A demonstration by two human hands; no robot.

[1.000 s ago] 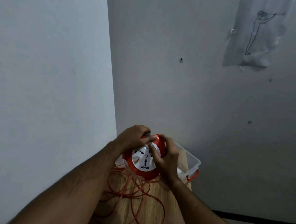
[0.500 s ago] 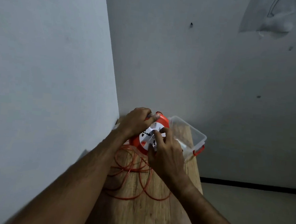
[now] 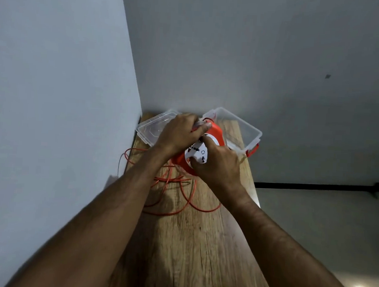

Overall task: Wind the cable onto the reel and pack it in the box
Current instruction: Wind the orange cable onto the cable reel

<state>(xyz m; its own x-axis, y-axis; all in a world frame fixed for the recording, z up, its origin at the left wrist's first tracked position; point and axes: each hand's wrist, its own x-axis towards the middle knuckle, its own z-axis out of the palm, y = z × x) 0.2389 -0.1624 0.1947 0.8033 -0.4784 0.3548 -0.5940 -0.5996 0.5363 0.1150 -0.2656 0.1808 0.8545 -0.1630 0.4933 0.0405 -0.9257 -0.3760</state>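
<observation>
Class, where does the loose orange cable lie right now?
In the head view, the cable lies in loops on the wooden table, below the reel and between both forearms.

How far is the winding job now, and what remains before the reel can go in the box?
Done: the box stands open, its lid beside it. In hand: the left hand grips the reel at its top; the right hand holds its white face. Left: much orange cable lies loose on the table, so winding and packing remain.

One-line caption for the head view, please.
Both hands, left and right, grip the orange cable reel over loose cable beside the clear box.
</observation>
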